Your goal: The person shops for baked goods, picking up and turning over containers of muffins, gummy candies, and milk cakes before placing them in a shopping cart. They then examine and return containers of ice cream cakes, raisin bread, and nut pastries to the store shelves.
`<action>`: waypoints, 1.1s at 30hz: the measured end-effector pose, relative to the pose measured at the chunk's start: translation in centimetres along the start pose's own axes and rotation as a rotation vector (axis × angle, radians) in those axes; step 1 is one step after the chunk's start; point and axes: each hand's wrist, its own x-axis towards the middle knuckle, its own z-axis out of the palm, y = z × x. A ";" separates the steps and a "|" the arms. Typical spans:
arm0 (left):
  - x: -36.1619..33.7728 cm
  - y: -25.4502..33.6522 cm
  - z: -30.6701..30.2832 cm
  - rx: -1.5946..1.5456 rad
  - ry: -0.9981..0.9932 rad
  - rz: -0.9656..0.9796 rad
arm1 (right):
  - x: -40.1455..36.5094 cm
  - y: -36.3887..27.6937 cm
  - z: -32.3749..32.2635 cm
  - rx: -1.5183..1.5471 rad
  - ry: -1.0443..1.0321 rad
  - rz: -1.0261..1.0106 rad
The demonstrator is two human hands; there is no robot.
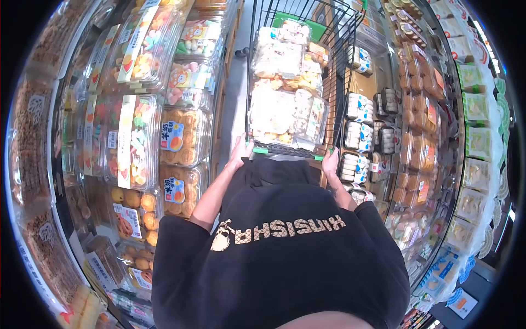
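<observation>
A black wire shopping cart [335, 66] with green trim stands in front of my body. My left hand [239, 151] is closed around the left end of the cart handle [285, 152], beside a green end piece. At its right end, my right hand [330, 163] grips the handle near another green piece. Several clear plastic packs of baked goods [273, 112] are piled inside the cart, washed out by glare. The fingers of both hands are partly hidden.
Stacked clear boxes of colourful sweets [139, 137] and cakes [185, 137] line the left side. On the right are black-and-white packs [359, 137], boxes of brown buns [421, 148] and green-labelled bags [475, 109]. A narrow strip of grey floor [236, 104] runs left of the cart.
</observation>
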 end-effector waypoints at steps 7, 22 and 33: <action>1.8 0.9 0.7 0.088 -0.018 -0.006 | 1.2 -0.6 -1.1 0.211 -0.031 0.117; 1.5 -0.1 2.6 -0.006 -0.077 -0.047 | 1.9 1.6 -2.3 0.287 -0.027 -0.041; 1.8 -1.7 5.7 -0.062 0.328 -0.410 | 5.6 0.7 -2.0 0.275 -0.102 0.114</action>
